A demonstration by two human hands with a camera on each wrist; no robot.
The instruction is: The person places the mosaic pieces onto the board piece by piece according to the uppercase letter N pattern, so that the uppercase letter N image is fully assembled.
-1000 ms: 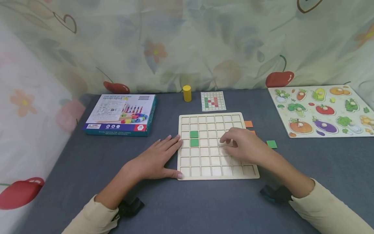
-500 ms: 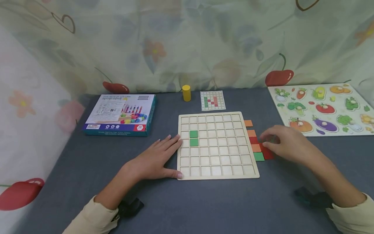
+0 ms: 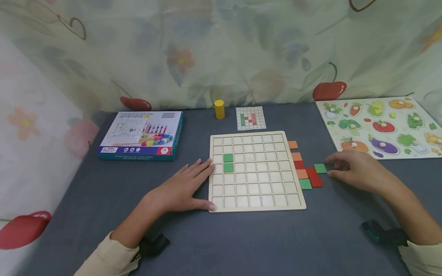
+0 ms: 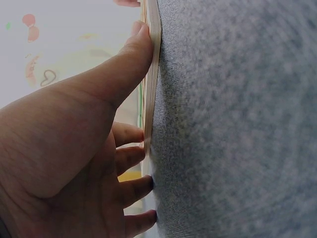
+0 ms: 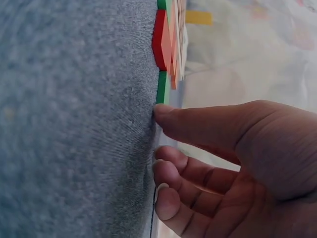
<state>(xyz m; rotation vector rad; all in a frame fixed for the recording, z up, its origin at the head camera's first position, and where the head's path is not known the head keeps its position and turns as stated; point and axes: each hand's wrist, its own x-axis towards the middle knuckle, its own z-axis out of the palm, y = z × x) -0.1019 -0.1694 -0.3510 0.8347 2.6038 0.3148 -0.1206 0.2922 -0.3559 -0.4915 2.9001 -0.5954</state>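
In the head view, a wooden grid board lies on the dark cloth with two green square tiles seated in its left part. My left hand rests against the board's left edge, thumb and fingers spread and touching the rim. Beyond the right side of the board, my right hand is at a loose green tile. Its fingers are bent loosely, and in the right wrist view the thumb tip touches the end of that green tile. Red tiles lie just left of it.
Orange tiles and another green tile lie along the board's right edge. Behind the board are a patterned grid card and a yellow cylinder. A boxed set stands left, a vegetable puzzle board right.
My right hand has left the board with nothing visible in it and moved right, over the loose tiles, to the outer green tile. My left hand stays at the board's edge.
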